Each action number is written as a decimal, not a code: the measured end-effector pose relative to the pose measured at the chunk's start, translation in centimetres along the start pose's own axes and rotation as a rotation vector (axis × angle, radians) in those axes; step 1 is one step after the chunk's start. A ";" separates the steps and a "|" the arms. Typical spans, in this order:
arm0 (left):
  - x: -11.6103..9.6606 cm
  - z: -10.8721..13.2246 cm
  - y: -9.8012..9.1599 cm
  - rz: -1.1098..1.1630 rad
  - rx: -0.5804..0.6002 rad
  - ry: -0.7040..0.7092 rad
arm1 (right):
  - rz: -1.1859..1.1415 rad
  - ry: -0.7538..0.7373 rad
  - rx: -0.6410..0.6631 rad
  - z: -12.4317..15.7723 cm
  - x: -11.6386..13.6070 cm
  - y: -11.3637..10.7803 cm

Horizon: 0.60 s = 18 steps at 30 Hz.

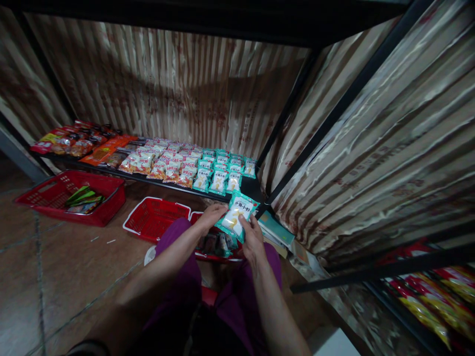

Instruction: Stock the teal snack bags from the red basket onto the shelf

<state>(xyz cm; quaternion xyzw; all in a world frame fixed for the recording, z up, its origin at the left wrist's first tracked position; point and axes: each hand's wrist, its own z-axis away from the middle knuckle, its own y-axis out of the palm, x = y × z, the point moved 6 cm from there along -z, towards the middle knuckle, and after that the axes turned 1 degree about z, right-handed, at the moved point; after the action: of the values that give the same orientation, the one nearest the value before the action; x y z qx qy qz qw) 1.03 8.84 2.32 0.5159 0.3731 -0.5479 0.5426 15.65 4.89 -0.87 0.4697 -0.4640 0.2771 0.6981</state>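
Note:
Between my two hands is a teal and white snack bag, its printed front facing up. My left hand pinches the bag's left edge. On the other side, my right hand grips it with the thumb lying across the front. Just beyond, rows of matching teal snack bags stand at the right end of the low black shelf. Below the held bag, a red basket between my knees contains more teal bags, partly hidden by my hands and legs.
Red and white snack bags and orange packets fill the shelf further left. A red basket and a larger one with green packets sit on the floor. Black posts and striped curtains enclose the shelf.

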 end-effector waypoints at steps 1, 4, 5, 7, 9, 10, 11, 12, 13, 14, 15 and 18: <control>0.5 0.2 0.4 0.015 0.051 -0.041 | -0.001 0.003 -0.005 -0.1 0.0 -0.2; 1.9 0.4 1.0 0.072 0.155 -0.118 | -0.014 0.013 -0.018 -0.4 0.1 -0.7; 2.3 0.4 1.1 0.087 0.169 -0.112 | -0.017 0.018 -0.017 -0.5 0.1 -0.8; 3.0 0.0 1.1 0.108 0.187 -0.087 | -0.018 0.034 -0.017 -0.7 0.2 -1.0; 3.7 -0.4 1.1 0.128 0.170 -0.078 | -0.013 0.054 -0.026 -0.9 0.1 -1.2; 4.0 -0.6 1.2 0.136 0.156 -0.079 | -0.010 0.063 -0.026 -1.0 0.0 -1.4; 4.2 -0.7 1.3 0.144 0.143 -0.083 | -0.010 0.069 -0.028 -1.2 -0.1 -1.5; 4.3 -0.8 1.4 0.151 0.133 -0.087 | -0.012 0.069 -0.036 -1.3 -0.1 -1.8; 4.4 -0.9 1.5 0.157 0.124 -0.089 | -0.014 0.068 -0.044 -1.4 -0.2 -2.0; 4.3 -0.9 1.7 0.165 0.114 -0.088 | -0.012 0.064 -0.049 -1.5 -0.2 -2.2; 4.3 -1.0 1.9 0.172 0.102 -0.085 | -0.006 0.061 -0.045 -1.5 -0.3 -2.4; 4.0 -1.3 2.2 0.186 0.054 -0.064 | 0.044 0.076 0.002 -1.4 -0.3 -2.7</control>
<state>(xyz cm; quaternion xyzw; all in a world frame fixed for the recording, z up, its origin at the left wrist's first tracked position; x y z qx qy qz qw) 3.85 8.99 -1.49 0.5448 0.2913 -0.5213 0.5887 18.23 5.06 -2.42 0.4492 -0.4470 0.3107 0.7084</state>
